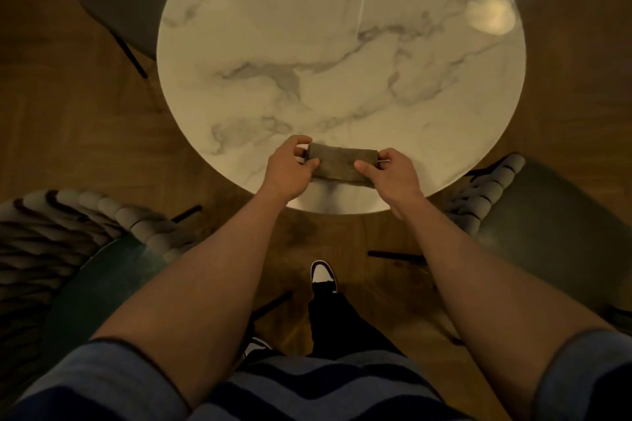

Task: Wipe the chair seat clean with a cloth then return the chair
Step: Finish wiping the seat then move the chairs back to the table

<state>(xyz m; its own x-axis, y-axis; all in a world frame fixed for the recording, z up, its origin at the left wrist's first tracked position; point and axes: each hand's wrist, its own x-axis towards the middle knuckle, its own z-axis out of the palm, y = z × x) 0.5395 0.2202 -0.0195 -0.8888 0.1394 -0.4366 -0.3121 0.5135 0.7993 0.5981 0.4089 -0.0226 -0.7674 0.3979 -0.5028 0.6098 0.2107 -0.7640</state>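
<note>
I see my left hand (pixel 289 167) pinching the left end of a folded brown cloth (pixel 342 164), thumb on top and fingers curled under its edge. My right hand (pixel 393 171) pinches the right end the same way, thumb pressed on the near corner. The cloth is stretched flat between both hands, over the near rim of the round marble surface (pixel 342 61); I cannot tell whether it touches the top. To my left stands a chair (pixel 102 267) with a dark green seat and a ribbed padded back, turned out from the surface. To my right a second chair (pixel 547 215) of the same kind sits near the rim. Below, one shoe (pixel 323 275) rests on the wooden floor (pixel 85 120).
</note>
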